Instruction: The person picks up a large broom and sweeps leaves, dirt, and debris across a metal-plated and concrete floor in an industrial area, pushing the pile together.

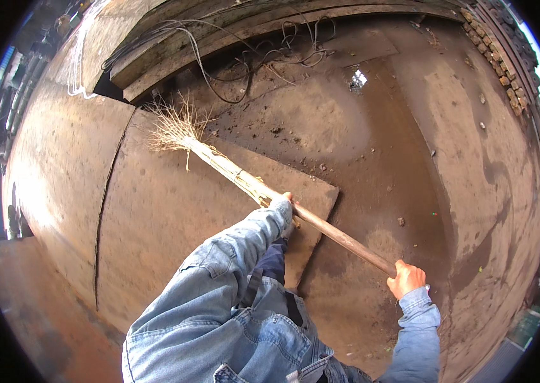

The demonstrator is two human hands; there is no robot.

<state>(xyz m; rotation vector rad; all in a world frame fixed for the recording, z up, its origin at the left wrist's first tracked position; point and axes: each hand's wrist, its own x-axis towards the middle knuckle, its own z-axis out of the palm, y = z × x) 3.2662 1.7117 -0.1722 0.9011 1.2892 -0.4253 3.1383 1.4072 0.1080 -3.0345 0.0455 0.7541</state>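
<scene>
A twig broom (235, 173) slants across the view, its bristles (177, 124) spread at the upper left and its wooden handle running down to the right. My left hand (286, 199) grips the handle near the bound twigs; the denim sleeve hides most of that hand. Farther down, my right hand (406, 279) is wrapped round the handle close to its end. The bristles lie over the far edge of a flat brown sheet (174, 217), beside scattered dirt clumps (276, 131); whether they touch the surface I cannot tell.
Thick timber beams (219, 41) lie along the far side, with loose dark cables (200, 57) draped over them and trailing onto the floor. A wet, muddy strip (404, 147) with a small shiny puddle (358, 80) runs to the right. Stacked wood pieces (493, 54) stand at the upper right.
</scene>
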